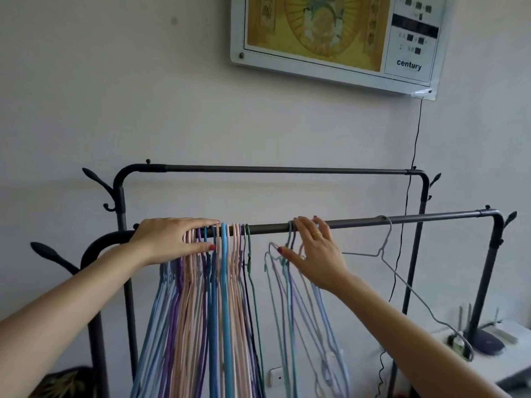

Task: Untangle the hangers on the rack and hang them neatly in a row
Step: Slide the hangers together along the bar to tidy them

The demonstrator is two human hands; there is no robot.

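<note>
A dark metal rack has a near rail (402,221) running left to right. A dense row of blue, purple, pink and green hangers (224,282) hangs on its left part. My left hand (169,239) lies flat over the hooks at the left end of that row, fingers on the rail. A smaller tangled bunch of pale blue, teal and lilac hangers (290,300) hangs near the middle. My right hand (313,251) rests on that bunch, fingers spread over its hooks. One grey-blue hanger (386,239) hangs alone further right, turned sideways.
A second, higher rail (287,169) of the rack runs behind, close to the wall. A framed picture (330,35) hangs above, with a black cord (413,156) trailing down. A white surface (502,357) with small items sits at the lower right.
</note>
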